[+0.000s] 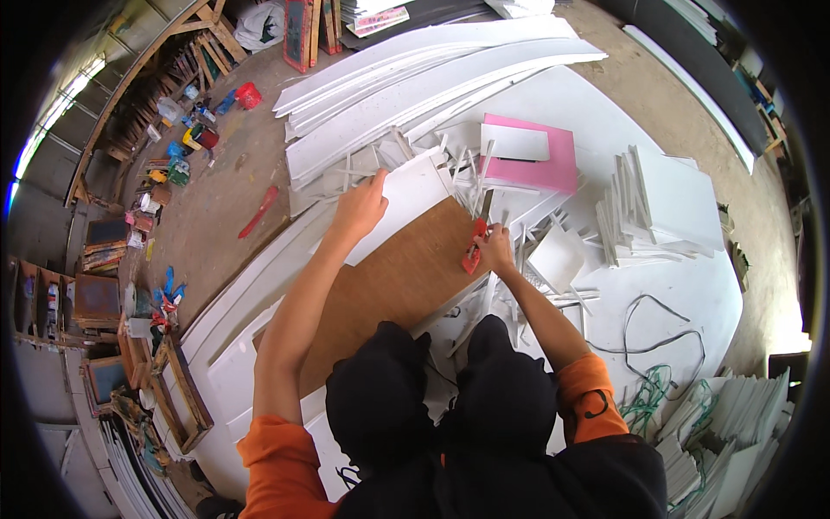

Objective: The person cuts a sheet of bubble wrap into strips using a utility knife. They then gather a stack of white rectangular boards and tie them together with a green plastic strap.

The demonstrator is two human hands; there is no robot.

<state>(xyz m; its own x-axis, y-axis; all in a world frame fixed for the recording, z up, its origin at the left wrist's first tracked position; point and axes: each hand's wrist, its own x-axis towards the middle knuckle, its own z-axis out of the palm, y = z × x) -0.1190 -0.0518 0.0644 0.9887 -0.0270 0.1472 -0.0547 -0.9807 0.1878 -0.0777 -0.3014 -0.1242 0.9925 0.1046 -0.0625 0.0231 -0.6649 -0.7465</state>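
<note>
Brown board (406, 259), white sheets (683, 303) beneath, cluttered workshop floor (220, 246)

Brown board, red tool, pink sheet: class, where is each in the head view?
Brown board (393, 272), head view: middle of its flat top.
Red tool (475, 251), head view: its handle.
Pink sheet (560, 162), head view: bare right-hand part.

floor (226, 186): stained, brown-grey | left wall (47, 216): grey, bright window strip (83, 79) | wooden shelf (41, 341) alongside | light: daylight

A white surface (705, 303) carries stacked white panels (679, 199), loose offcuts (558, 258) and a dark cord (666, 342)
</note>
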